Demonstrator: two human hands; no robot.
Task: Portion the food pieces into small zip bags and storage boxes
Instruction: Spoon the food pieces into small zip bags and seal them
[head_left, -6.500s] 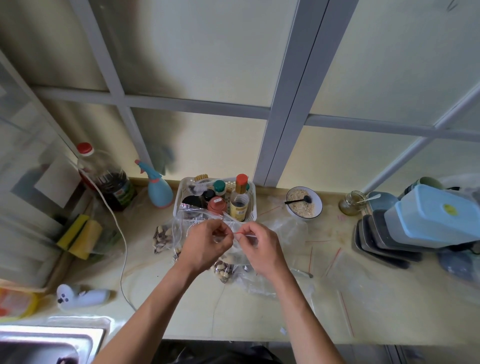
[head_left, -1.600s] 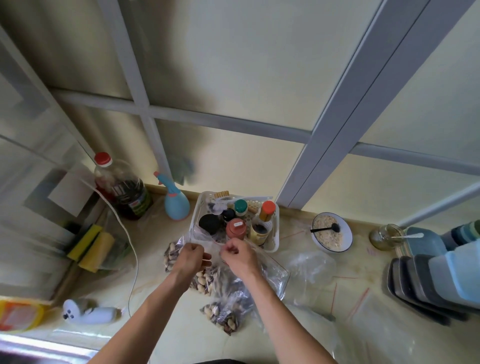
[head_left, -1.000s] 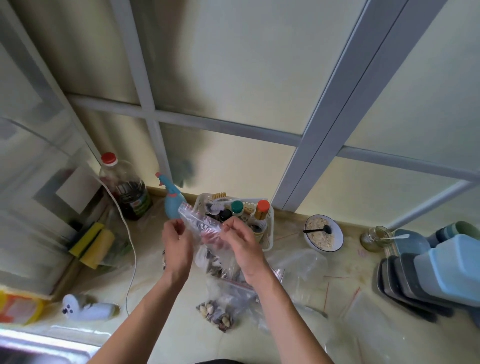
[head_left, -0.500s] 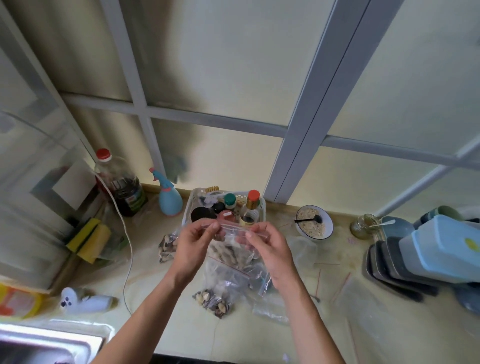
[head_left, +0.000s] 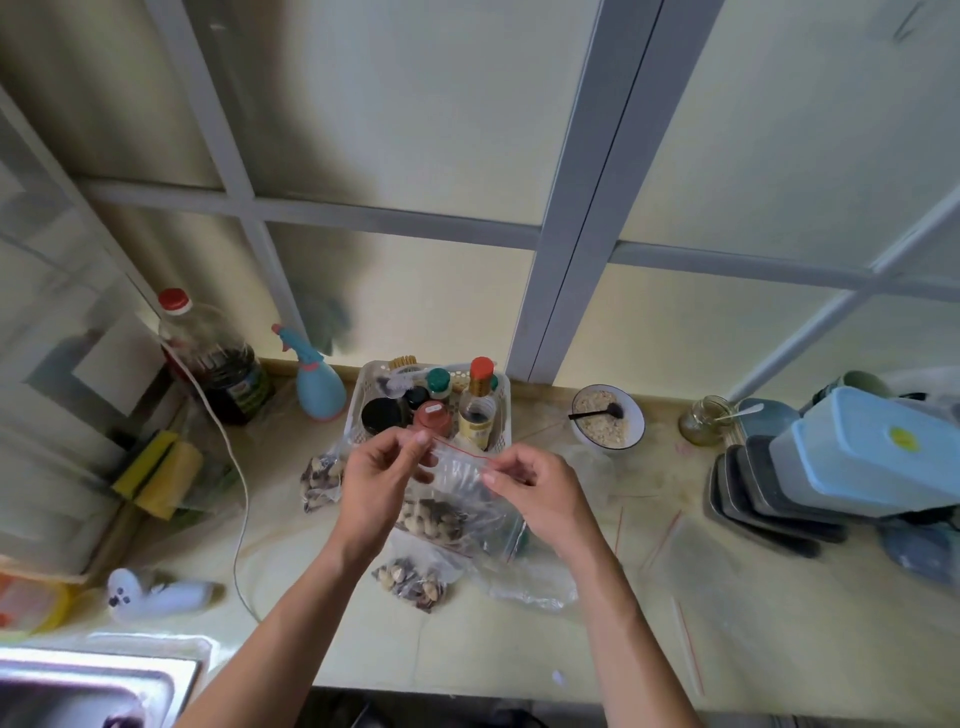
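At the centre of the frame, above the yellow counter (head_left: 519, 644), I hold a small zip bag (head_left: 460, 475) up by its red-lined mouth: my left hand (head_left: 382, 483) pinches one end of the strip between thumb and fingertips, my right hand (head_left: 540, 493) pinches the other end, the remaining fingers of both loosely curled. The bag's clear body hangs below the strip, and I cannot tell whether it already holds anything. Directly beneath it lies a larger clear bag of food pieces (head_left: 441, 522), pale and dark shelled bits. Two filled packets rest on the counter, one at centre left (head_left: 319, 480) by the white basket (head_left: 358, 410) of condiment bottles, one lower centre (head_left: 410, 577). At the right edge a light blue storage box (head_left: 872, 452) sits on a stack of dark trays (head_left: 763, 499). By my judgement this is the bag-mouth step, working the seal before or after a portion; next I need to spread or press the strip evenly, keeping the thin plastic from slipping out of my fingertips.
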